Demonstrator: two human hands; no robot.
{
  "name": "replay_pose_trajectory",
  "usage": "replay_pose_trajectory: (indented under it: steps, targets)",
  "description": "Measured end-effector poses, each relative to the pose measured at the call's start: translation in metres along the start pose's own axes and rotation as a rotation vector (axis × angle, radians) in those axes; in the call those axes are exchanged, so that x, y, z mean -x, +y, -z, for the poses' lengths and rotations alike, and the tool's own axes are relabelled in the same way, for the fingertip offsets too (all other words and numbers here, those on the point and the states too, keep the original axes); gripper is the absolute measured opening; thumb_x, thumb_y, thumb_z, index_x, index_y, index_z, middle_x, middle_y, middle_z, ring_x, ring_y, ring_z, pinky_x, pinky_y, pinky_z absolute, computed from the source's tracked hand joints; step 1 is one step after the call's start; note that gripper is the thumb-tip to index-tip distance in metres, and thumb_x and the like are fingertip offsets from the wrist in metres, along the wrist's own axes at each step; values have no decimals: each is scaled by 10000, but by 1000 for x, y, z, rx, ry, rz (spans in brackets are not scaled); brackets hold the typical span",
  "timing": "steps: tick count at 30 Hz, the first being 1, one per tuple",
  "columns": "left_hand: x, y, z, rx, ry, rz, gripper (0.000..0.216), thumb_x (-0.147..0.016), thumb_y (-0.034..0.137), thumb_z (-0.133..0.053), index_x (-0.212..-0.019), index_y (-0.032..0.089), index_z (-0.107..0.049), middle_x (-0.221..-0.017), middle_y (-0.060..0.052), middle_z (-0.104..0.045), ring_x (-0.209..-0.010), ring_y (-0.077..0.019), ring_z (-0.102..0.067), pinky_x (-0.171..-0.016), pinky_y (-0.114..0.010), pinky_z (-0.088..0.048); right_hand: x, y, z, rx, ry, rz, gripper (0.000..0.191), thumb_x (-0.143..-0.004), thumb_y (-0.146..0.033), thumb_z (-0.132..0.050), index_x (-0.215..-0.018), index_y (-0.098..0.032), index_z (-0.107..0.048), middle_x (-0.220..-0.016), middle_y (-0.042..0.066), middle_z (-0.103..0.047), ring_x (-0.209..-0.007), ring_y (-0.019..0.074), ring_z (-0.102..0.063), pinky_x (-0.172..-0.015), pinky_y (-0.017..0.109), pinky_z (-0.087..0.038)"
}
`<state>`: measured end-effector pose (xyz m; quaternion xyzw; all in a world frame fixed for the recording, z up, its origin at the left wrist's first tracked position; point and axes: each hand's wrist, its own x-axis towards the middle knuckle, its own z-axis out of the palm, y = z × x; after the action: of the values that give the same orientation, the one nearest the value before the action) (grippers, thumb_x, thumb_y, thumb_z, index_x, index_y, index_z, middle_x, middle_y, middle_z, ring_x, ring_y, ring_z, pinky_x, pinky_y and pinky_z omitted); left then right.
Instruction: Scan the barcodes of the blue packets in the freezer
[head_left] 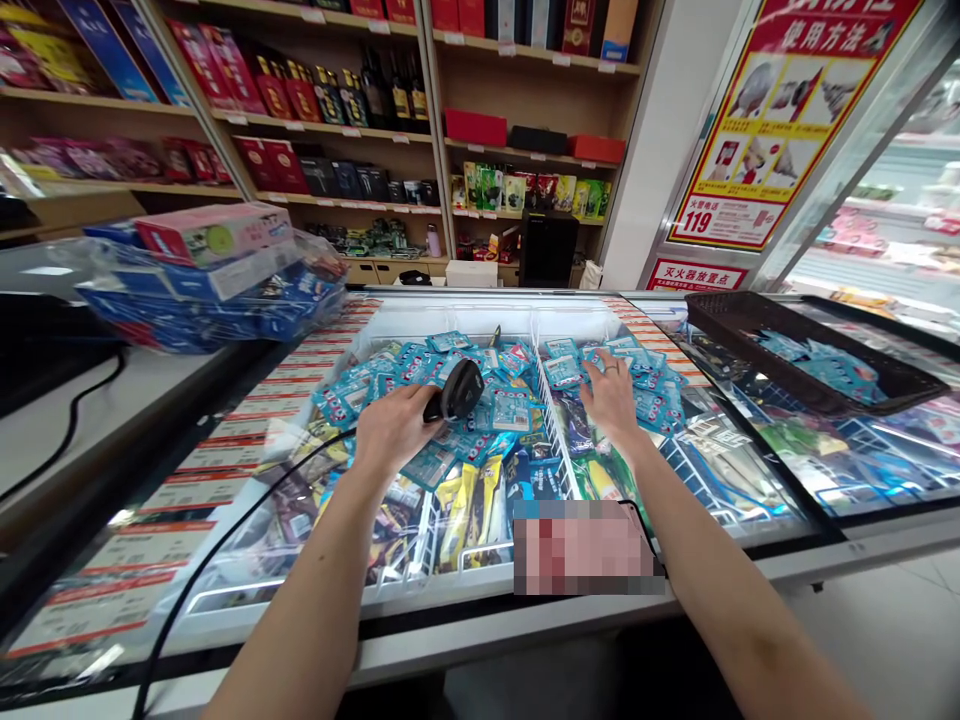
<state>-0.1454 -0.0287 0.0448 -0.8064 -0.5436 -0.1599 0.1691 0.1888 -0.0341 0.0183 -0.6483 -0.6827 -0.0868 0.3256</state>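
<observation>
A black handheld barcode scanner [459,390] with a cable is gripped in my left hand [395,428], its head turned to the right. Beneath it, a loose pile of small blue packets [510,411] spreads over the glass lid of a chest freezer. My right hand [609,393] wears a ring and rests at a second heap of blue packets [656,385], fingers apart and pointing away from me. Part of its fingertips is hard to make out, but no packet shows lifted in it.
A brown basket [817,360] on the right holds more blue packets. At left, boxes in a clear plastic bag [217,275] stand on the counter. The scanner's cable [225,535] crosses the price labels. A blurred-out flat object [585,548] lies at the front edge. Stocked shelves [337,125] stand behind.
</observation>
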Motion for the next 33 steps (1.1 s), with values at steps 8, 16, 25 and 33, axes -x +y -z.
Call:
replay_pose_trajectory:
  steps: [8, 16, 25, 33]
  targets:
    - [1, -2, 0, 33, 51, 36, 331, -798, 391, -478, -1075, 239, -576, -995, -65, -649, -970, -243, -585, -623, -293, -420, 6, -42, 11, -419, -572, 444, 375, -872, -467, -459, -1234, -384, -519, -1379, -69, -433, -1306, 221, -327, -1069, 443, -257]
    - [1, -3, 0, 34, 44, 34, 327, -796, 400, -482, -1066, 242, -577, -1002, -58, -648, -955, -247, -588, -614, -296, -415, 8, -31, 0, -386, -395, 327, 419, -791, -524, -566, -1166, -338, -582, -1199, 17, -580, -1130, 235, -484, -1000, 437, -318]
    - [1, 0, 0, 70, 31, -10, 322, -786, 376, -488, -1069, 252, -579, -1002, -52, -653, -959, -242, -590, -621, -292, -419, 11, -30, -2, -363, -470, 205, 715, -631, -582, -688, -1264, -308, -499, -1187, 69, -533, -1103, 257, -468, -935, 401, -368]
    - [1, 6, -2, 82, 17, -51, 328, -777, 379, -500, -1069, 253, -577, -997, -37, -654, -921, -235, -604, -609, -283, -418, 0, -15, 1, -752, -263, -209, 448, -654, -504, -669, -996, -214, -664, -589, -40, -495, -549, 114, -435, -545, 249, -361]
